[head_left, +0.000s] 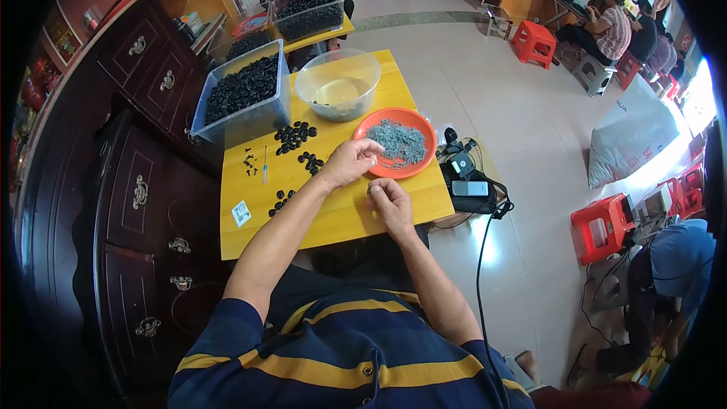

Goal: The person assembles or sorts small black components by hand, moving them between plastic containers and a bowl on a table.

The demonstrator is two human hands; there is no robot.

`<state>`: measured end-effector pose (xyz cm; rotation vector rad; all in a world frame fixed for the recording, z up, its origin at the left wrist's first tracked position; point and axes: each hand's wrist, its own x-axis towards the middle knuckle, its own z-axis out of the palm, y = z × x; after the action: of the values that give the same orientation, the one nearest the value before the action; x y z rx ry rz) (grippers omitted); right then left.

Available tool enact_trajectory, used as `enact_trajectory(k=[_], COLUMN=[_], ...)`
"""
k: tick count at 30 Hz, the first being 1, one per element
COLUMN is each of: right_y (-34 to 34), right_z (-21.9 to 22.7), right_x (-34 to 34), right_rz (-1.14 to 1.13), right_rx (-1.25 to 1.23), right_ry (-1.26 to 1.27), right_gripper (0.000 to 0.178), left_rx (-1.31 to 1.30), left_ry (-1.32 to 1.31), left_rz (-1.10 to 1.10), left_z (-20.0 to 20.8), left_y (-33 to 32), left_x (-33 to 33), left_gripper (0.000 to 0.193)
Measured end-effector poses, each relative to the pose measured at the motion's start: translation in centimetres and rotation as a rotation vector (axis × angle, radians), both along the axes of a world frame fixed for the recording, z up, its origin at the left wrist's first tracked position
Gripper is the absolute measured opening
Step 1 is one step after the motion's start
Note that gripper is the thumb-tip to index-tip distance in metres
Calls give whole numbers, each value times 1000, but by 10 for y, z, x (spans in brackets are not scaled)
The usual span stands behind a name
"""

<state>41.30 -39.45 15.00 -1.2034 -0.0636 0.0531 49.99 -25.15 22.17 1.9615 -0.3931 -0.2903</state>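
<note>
Many slim grey pieces [399, 142] lie heaped in a round orange plastic bowl [403, 172] on the smooth yellow bench [341, 216]; left hand [351, 163] curled at its rim, grip unclear; right hand [394, 202] pinching a small dark piece [369, 191].

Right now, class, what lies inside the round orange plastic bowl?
In the bowl, many small, thin grey pieces; anything beneath their heap or behind the left hand is hidden.

the bare left forearm [291, 217] slants up rightward, the left hand [350, 163] uppermost with fingers [369, 146] curled; the bare right forearm [441, 282] slants up leftward, the right hand [395, 208] lower and drawn into a pinch.
</note>
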Motion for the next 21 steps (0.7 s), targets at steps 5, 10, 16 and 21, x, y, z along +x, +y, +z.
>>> enact_trajectory(k=[5,10,16,21], right_y=[-5,-9,-10,-8], right_z=[9,20,29,28], right_x=[2,-3,-6,-11], right_rz=[31,72,152,190], right_rx=[153,184,194,203], right_ry=[100,153,192,255], right_gripper=[16,13,16,13], left_rx=[-127,-6,203,281], left_ry=[-33,-187,-457,-667], left_rz=[11,29,12,-11], left_z=[7,24,37,34], left_y=[6,0,4,10], left_x=[-19,-46,-66,-75], left_gripper=[33,35,38,38])
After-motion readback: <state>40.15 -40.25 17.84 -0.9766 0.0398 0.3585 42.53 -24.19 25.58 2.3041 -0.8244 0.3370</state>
